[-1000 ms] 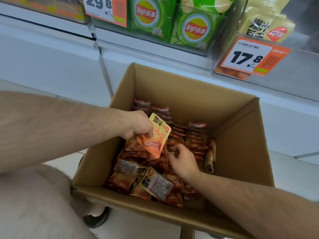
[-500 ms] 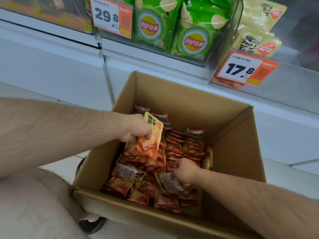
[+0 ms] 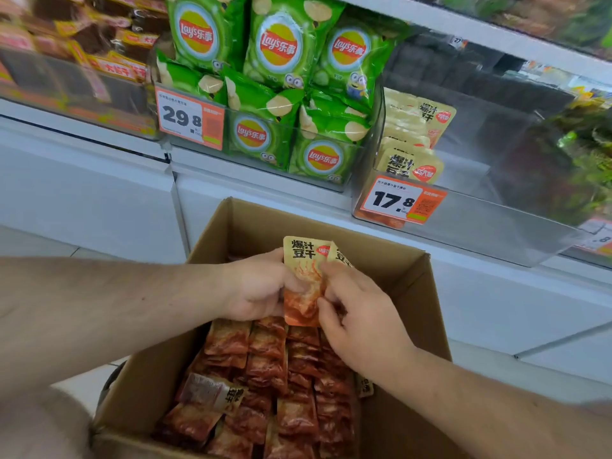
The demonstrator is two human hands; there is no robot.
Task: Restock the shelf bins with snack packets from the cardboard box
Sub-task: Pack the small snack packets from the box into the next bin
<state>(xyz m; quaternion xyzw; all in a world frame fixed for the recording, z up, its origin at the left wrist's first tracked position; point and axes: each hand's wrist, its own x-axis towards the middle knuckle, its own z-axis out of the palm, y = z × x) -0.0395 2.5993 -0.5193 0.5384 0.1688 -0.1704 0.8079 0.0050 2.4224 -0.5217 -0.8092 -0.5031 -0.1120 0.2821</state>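
Here both hands meet above the cardboard box point(image 3: 414, 293), sharing a yellow-and-orange snack packet point(image 3: 303, 279). The left hand point(image 3: 258, 288) has its fingers curled round the packet's left edge; the right hand point(image 3: 361, 313) pinches its right edge between thumb and fingers point(image 3: 326, 301). The packet stands upright, long axis vertical, its yellow printed top pointing away toward the shelf and its orange bottom toward the box. A second packet point(image 3: 341, 255) peeks out just behind the right fingers, only its top corner visible. Below the fingers, more red-brown packets point(image 3: 281, 376) lie packed in rows in the box, mostly flat, one point(image 3: 212, 392) lying skewed across them at the left. Beyond the fingertips, the clear shelf bin point(image 3: 463, 226) with the 17.8 price tag point(image 3: 402, 200) holds matching yellow packets point(image 3: 410, 164); to its left sit green chip bags point(image 3: 281, 94).
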